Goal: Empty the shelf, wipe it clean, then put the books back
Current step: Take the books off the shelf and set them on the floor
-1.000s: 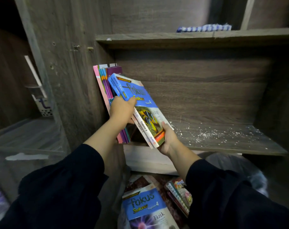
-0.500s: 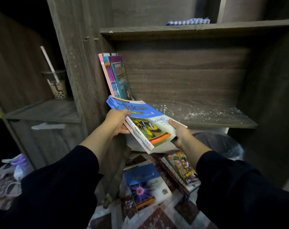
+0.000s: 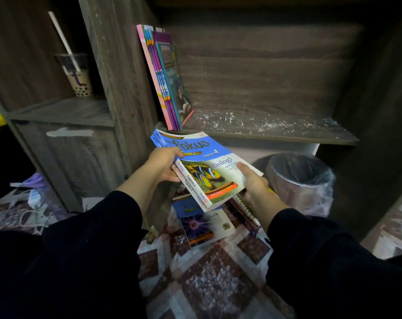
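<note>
Both hands hold a small stack of Fokus textbooks [image 3: 204, 166] in the air, below and in front of the shelf's [image 3: 276, 134] front edge. The left hand [image 3: 164, 165] grips the spine side at nine o'clock of the stack, thumb curled on top. The right hand [image 3: 253, 184] pinches the corner at four o'clock. Up at twelve o'clock, thin books [image 3: 165, 79] lean against the shelf's left wall, white dust beside them. Below, at six o'clock, another book [image 3: 202, 223] lies on the patterned floor; a lined bin [image 3: 299, 180] stands at three o'clock.
</note>
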{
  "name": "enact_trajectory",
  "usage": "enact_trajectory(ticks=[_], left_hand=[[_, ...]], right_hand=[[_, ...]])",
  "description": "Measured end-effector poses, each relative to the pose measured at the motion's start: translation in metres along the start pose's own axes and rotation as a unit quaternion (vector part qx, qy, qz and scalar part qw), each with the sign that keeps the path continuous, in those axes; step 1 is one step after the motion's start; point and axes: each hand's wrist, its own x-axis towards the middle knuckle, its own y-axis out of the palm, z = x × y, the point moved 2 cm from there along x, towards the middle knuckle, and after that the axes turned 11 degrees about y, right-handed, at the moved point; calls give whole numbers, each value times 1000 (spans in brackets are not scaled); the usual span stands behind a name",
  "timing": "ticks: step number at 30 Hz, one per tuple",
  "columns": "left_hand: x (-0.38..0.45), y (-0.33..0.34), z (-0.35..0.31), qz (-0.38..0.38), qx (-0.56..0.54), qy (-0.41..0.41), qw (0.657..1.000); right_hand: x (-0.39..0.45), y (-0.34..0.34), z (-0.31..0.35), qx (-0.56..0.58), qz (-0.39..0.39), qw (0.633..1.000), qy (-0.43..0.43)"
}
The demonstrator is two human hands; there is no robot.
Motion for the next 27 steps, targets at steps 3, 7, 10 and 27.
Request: enact_trajectory(ticks=[3,7,10,27], left_hand=[[6,0,20,5,-18,-37,999],[19,0,47,14,-16,-75,997],[35,0,65,25,-10,-105,994],[163,6,184,43,78,-209,974]], right_hand=[[10,-7,-15,-4,-9,1000,11],[27,-14,-30,-24,-58,998,13],[42,-15,-37,-41,-74,996,33],[160,-38,-91,-148,-153,968,133]])
